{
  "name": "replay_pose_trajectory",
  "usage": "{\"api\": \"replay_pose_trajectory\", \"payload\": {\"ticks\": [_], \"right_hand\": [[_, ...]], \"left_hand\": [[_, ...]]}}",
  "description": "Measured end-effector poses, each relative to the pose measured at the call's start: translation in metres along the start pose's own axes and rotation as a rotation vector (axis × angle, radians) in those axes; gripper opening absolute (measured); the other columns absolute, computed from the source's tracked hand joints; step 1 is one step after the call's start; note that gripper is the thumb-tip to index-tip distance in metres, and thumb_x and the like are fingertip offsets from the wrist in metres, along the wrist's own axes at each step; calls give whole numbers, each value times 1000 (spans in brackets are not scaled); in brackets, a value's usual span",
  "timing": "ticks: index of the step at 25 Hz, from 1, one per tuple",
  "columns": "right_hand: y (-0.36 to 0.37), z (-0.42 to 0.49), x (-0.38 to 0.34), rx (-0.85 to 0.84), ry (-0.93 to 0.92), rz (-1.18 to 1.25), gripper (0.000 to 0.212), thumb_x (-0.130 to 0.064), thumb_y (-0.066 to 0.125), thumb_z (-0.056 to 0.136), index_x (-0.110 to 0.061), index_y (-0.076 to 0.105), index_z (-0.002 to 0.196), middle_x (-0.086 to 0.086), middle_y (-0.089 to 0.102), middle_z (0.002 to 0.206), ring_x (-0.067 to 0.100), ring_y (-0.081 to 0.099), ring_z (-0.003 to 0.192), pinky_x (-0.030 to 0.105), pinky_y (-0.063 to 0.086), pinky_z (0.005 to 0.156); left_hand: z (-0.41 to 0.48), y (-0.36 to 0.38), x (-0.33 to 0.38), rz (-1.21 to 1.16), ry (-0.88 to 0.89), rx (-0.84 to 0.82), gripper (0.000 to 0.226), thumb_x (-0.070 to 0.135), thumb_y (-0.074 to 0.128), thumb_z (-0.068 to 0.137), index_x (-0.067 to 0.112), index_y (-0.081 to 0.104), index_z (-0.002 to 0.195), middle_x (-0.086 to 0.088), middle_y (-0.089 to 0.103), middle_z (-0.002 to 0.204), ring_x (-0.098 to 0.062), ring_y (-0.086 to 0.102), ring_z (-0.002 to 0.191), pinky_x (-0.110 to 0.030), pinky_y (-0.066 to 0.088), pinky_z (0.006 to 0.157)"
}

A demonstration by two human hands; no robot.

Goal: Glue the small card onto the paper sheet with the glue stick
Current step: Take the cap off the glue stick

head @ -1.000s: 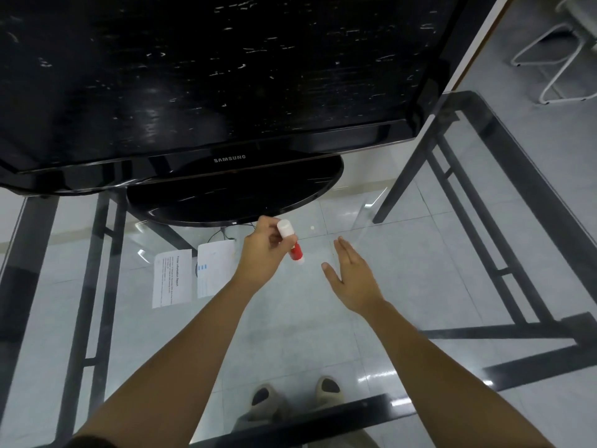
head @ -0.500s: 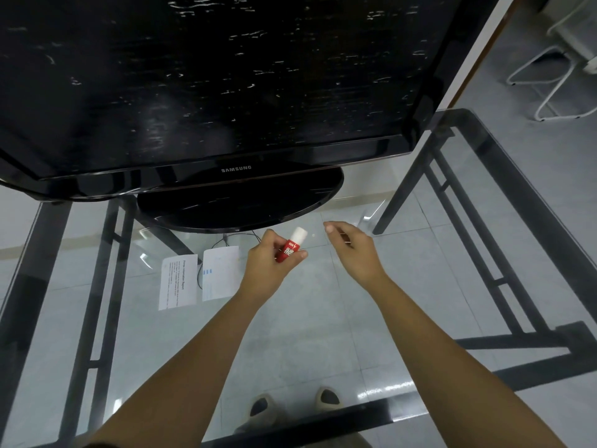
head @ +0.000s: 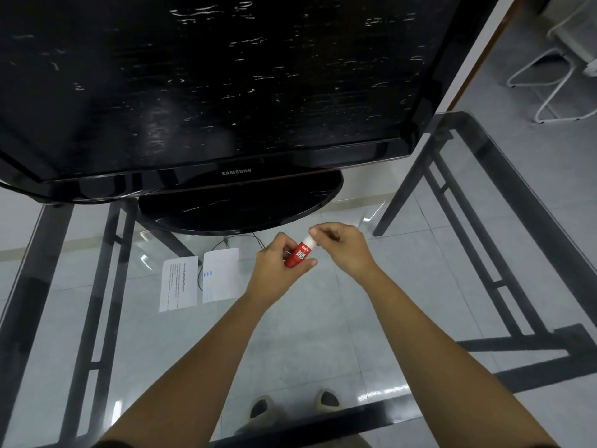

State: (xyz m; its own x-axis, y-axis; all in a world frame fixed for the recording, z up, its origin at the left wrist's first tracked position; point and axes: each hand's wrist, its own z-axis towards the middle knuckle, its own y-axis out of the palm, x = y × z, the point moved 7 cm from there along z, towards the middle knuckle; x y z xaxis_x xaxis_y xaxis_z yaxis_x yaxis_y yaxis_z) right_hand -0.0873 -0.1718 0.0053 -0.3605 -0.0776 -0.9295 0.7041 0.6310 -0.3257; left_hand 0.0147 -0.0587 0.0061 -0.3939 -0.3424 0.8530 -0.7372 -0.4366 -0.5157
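Here the red glue stick with a white cap (head: 299, 254) is held above the glass table (head: 323, 334): left hand (head: 277, 263) grips its body, right hand (head: 342, 245) pinches the cap; left of it lie the small white card (head: 221, 274) and printed paper sheet (head: 178, 282)

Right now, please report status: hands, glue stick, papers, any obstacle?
Left hand holds glue stick; right hand pinches its white cap. Two papers lie flat, untouched. Nothing blocking.
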Motion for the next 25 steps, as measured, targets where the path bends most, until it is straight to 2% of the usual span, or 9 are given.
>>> {"api": "replay_pose_trajectory", "payload": {"ticks": [4, 7, 9, 13, 15, 17, 20, 25], "right_hand": [[-3, 5, -5, 47, -5, 4, 13, -33, 62, 86, -22, 66, 92, -6, 65, 88, 10, 62, 84, 13, 46, 75], [2, 8, -2, 6, 19, 8, 21, -33, 61, 87, -17, 67, 99, -1, 67, 94, 11, 63, 86, 19, 49, 81], [3, 11, -3, 9, 18, -28, 21, -30, 60, 88, -15, 67, 100, -3, 66, 92, 7, 61, 82, 13, 47, 77], [-35, 30, -7, 244, -7, -31, 25, -29, 59, 89, -15, 66, 108, -8, 62, 98, 3, 56, 86, 4, 41, 74], [-42, 41, -1, 241, -2, -56, 28, -28, 62, 88, -16, 65, 112, -5, 62, 105, 5, 58, 88, 1, 40, 70], [-30, 47, 10, 160, 14, -96, 33, -23, 65, 85, -15, 61, 118, 0, 63, 107, 10, 60, 90, 5, 41, 75], [-2, 46, 26, 51, 5, -153, 46, -13, 68, 83, -12, 52, 127, 7, 64, 107, 19, 61, 96, 17, 44, 84], [20, 48, 46, -14, 3, -360, 53, -16, 66, 84, -14, 44, 133, 11, 61, 121, 23, 58, 108, 26, 44, 92]], "left_hand": [[-3, -6, -8, 26, 8, 34, 32, 37, 69, 79, 18, 55, 100, 6, 58, 86, -4, 56, 71, -6, 41, 56], [0, -10, -7, 41, 39, 78, 32, 34, 68, 80, 11, 58, 101, 5, 57, 82, -5, 54, 65, -2, 39, 56], [3, -13, -8, 59, 36, 77, 31, 34, 68, 80, 12, 58, 100, 6, 57, 81, -5, 54, 64, -3, 40, 56], [0, -22, -31, 96, -36, 68, 31, 33, 69, 80, 13, 58, 102, 3, 59, 86, -4, 54, 66, -2, 39, 52], [-1, -27, -41, 104, -65, 71, 33, 33, 68, 80, 12, 58, 103, 1, 60, 89, -3, 54, 68, -1, 39, 55], [1, -30, -43, 93, -70, 92, 33, 33, 69, 80, 12, 58, 103, 2, 60, 89, -2, 55, 69, 0, 39, 56], [7, -31, -37, 71, -51, 92, 33, 36, 69, 80, 15, 58, 103, 5, 60, 88, -1, 56, 70, -2, 41, 57], [11, -36, -41, 67, -53, 91, 34, 40, 68, 79, 18, 58, 103, 7, 62, 93, -3, 58, 74, -5, 42, 56]]}}
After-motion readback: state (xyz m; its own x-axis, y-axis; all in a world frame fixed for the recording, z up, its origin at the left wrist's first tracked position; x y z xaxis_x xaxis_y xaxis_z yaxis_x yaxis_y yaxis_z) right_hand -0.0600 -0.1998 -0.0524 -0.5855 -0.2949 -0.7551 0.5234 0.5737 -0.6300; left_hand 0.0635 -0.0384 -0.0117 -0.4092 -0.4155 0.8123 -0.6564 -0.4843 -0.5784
